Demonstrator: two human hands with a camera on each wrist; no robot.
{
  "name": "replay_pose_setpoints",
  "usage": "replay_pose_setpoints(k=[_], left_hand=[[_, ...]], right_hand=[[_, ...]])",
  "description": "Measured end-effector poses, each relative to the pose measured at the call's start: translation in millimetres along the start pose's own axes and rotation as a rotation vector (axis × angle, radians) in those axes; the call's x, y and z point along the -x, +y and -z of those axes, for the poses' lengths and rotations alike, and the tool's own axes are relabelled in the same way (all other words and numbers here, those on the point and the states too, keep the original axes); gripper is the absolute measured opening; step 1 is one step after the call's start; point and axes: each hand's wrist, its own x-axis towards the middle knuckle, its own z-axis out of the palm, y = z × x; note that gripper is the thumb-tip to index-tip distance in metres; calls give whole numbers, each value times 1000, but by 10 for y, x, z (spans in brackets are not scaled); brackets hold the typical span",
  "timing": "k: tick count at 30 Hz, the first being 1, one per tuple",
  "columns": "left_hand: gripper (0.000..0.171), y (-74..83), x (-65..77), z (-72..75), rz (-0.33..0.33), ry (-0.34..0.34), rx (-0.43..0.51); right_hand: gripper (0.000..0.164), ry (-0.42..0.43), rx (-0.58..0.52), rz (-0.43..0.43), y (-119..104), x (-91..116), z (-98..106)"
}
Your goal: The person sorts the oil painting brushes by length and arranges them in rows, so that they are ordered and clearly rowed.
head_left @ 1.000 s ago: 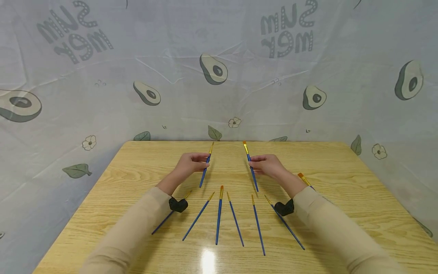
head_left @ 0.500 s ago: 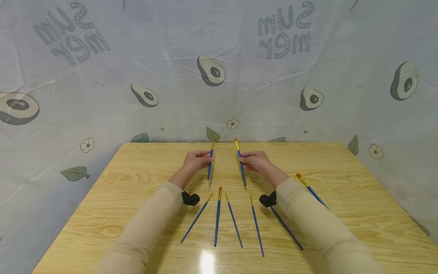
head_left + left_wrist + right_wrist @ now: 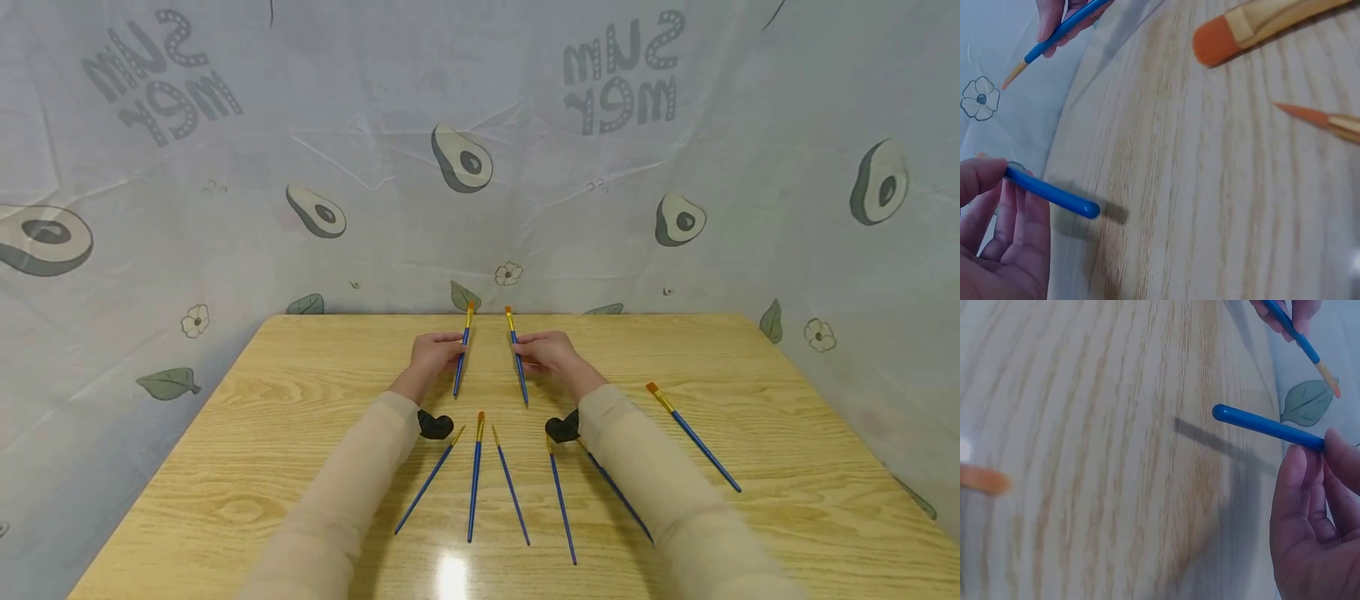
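In the head view my left hand (image 3: 435,355) pinches a blue-handled paintbrush (image 3: 461,363) between thumb and fingers, bristles pointing up and away. Facing it, my right hand (image 3: 551,351) pinches a second blue paintbrush (image 3: 520,367) in the same way. A narrow gap separates the two brushes, near the table's far edge. Each wrist view shows the rounded handle end sticking out of the grip: the left one's blue handle (image 3: 1054,192) and the right one's handle (image 3: 1266,427). Their shadows fall on the wood, apart from the handle ends.
Several paintbrushes lie fanned out nearer me, among them a flat-tipped brush (image 3: 476,479) and a thin brush (image 3: 512,487). A broader brush (image 3: 697,439) lies to the right. The right sleeve partly covers another brush (image 3: 618,493). A patterned cloth (image 3: 480,233) hangs behind the wooden table (image 3: 247,433).
Both hands have moved inward, bringing the two held paintbrushes closer together. The left sleeve now covers the leftmost brush, and the broad brush at right has come fully into view.
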Motion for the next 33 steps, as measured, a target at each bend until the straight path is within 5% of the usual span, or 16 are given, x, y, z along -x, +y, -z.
replay_pose_setpoints(k=[6, 18, 33], left_hand=[[23, -15, -44, -55, 16, 52, 15], [26, -67, -132, -99, 18, -21, 37], [22, -109, -220, -236, 17, 49, -66]], right_hand=[[30, 29, -38, -17, 22, -103, -10], [31, 56, -81, 2, 20, -198, -130], [28, 115, -35, 16, 89, -256, -226]])
